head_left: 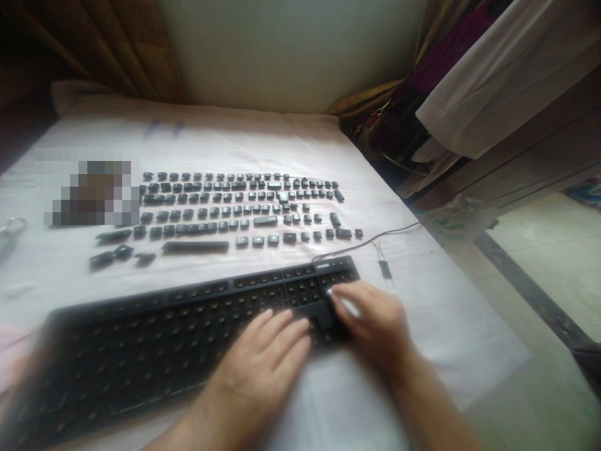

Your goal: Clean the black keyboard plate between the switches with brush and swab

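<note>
Computer keyboard (141, 351): lay at eight o'clock, likely held steady by left hand (270, 351), fingers slightly spread. Pinched white thing (351, 307) in right hand (382, 316). Saw keycaps (265, 220) in rows at ten, likely for order.

This is looking like a home: a curtain (126, 44) is hanging upper left, cloth (488, 81) is draping upper right, a sheet (244, 141) is spreading mid-frame, tiles (549, 232) are showing right.

The keyboard (154, 351) and keycaps (265, 220) look like matt plastic, the sheet (436, 300) like dull cloth.
</note>
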The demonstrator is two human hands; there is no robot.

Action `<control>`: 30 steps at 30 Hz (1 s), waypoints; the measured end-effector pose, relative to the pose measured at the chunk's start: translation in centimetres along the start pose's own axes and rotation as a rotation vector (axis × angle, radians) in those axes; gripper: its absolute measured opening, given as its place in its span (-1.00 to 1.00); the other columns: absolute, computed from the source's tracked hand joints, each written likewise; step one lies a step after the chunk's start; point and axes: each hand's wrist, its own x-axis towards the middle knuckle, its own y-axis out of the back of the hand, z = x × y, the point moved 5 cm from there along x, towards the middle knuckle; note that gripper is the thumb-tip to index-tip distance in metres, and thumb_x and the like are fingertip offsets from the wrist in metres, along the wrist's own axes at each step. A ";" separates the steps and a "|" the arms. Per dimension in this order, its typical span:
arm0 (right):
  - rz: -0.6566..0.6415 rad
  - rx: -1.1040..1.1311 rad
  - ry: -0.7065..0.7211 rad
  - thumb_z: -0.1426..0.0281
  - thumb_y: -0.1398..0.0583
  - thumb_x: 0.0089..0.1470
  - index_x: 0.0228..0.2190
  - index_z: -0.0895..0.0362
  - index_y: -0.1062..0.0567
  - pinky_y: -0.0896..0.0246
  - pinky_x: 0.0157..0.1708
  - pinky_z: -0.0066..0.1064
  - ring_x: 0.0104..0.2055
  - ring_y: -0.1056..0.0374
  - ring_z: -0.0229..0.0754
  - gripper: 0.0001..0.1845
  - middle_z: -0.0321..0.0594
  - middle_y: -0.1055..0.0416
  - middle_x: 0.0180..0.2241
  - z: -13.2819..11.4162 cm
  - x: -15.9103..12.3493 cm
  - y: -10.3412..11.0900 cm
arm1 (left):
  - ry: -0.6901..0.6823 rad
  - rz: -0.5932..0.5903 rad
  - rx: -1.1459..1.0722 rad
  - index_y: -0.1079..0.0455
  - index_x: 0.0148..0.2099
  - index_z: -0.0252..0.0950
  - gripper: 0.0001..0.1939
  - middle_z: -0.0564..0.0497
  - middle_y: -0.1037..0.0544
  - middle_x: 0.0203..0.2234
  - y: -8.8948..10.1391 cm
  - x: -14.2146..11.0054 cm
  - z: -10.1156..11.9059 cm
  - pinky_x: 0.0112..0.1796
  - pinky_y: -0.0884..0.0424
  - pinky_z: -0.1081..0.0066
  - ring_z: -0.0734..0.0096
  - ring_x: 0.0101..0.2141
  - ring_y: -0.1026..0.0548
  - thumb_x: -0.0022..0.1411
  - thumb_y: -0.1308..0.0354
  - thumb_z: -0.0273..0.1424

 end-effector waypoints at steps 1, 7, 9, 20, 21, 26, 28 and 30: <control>-0.006 -0.001 -0.004 0.52 -0.18 0.20 -0.27 0.12 -0.50 -0.41 -0.35 -0.46 -0.40 -0.52 -0.22 -0.90 -0.20 -0.58 -0.40 0.0 -0.1 -0.1 | -0.003 -0.002 0.002 -0.50 -0.03 -0.27 -0.67 0.05 -0.59 0.00 0.0 0.0 0.0 0.20 -0.27 0.22 0.32 0.08 -0.44 0.43 0.09 -0.51; -0.061 -0.053 -0.036 0.48 -0.16 0.23 -0.28 0.11 -0.51 -0.38 -0.35 -0.46 -0.40 -0.51 -0.23 -0.89 -0.20 -0.57 -0.40 0.1 -0.2 -0.6 | -0.008 -0.031 0.013 -0.50 -0.01 -0.27 -0.67 0.02 -0.59 0.00 -0.1 0.0 0.1 0.19 -0.30 0.21 0.32 0.08 -0.44 0.42 0.09 -0.52; -0.055 -0.074 -0.045 0.46 -0.15 0.24 -0.29 0.10 -0.52 -0.36 -0.35 -0.46 -0.40 -0.50 -0.23 -0.87 -0.21 -0.57 -0.40 0.1 -0.1 -0.6 | -0.012 -0.032 0.012 -0.51 -0.01 -0.27 -0.67 0.02 -0.59 0.00 -0.1 0.0 0.1 0.18 -0.30 0.21 0.32 0.08 -0.44 0.42 0.09 -0.52; -0.051 -0.092 -0.009 0.50 -0.16 0.21 -0.34 0.13 -0.49 -0.29 -0.38 -0.46 -0.44 -0.47 -0.23 -0.89 -0.22 -0.54 -0.44 -0.1 0.1 -0.5 | 0.004 -0.015 -0.009 -0.50 -0.02 -0.28 -0.66 0.07 -0.58 0.02 0.1 0.1 0.1 0.21 -0.23 0.23 0.32 0.08 -0.43 0.44 0.11 -0.50; -0.052 -0.088 -0.006 0.50 -0.16 0.21 -0.33 0.13 -0.49 -0.29 -0.38 -0.46 -0.44 -0.47 -0.24 -0.89 -0.22 -0.54 -0.44 -0.1 0.1 -0.6 | 0.001 -0.014 -0.008 -0.50 -0.02 -0.28 -0.67 0.06 -0.58 0.02 0.0 0.1 0.1 0.21 -0.23 0.23 0.32 0.08 -0.44 0.44 0.11 -0.50; -0.058 -0.080 -0.016 0.49 -0.15 0.22 -0.33 0.12 -0.50 -0.29 -0.39 -0.45 -0.45 -0.46 -0.24 -0.87 -0.22 -0.54 -0.44 -0.1 0.0 -0.7 | -0.007 -0.044 -0.002 -0.49 0.01 -0.27 -0.69 0.01 -0.57 0.02 -0.3 -0.3 0.1 0.20 -0.27 0.18 0.30 0.10 -0.43 0.42 0.06 -0.50; -0.056 -0.075 -0.015 0.49 -0.15 0.22 -0.32 0.12 -0.51 -0.30 -0.39 -0.46 -0.44 -0.47 -0.23 -0.88 -0.22 -0.55 -0.44 -0.1 0.0 -0.7 | -0.005 -0.047 -0.002 -0.48 0.02 -0.27 -0.69 0.01 -0.57 0.03 -0.4 -0.4 0.1 0.19 -0.28 0.18 0.30 0.10 -0.43 0.41 0.06 -0.51; -0.063 -0.072 -0.020 0.48 -0.15 0.22 -0.30 0.12 -0.51 -0.32 -0.37 -0.46 -0.43 -0.48 -0.23 -0.88 -0.22 -0.55 -0.43 0.0 0.0 -0.7 | -0.001 -0.036 -0.004 -0.49 0.01 -0.27 -0.69 0.03 -0.57 0.03 -0.4 -0.4 0.1 0.20 -0.27 0.19 0.31 0.10 -0.43 0.41 0.06 -0.51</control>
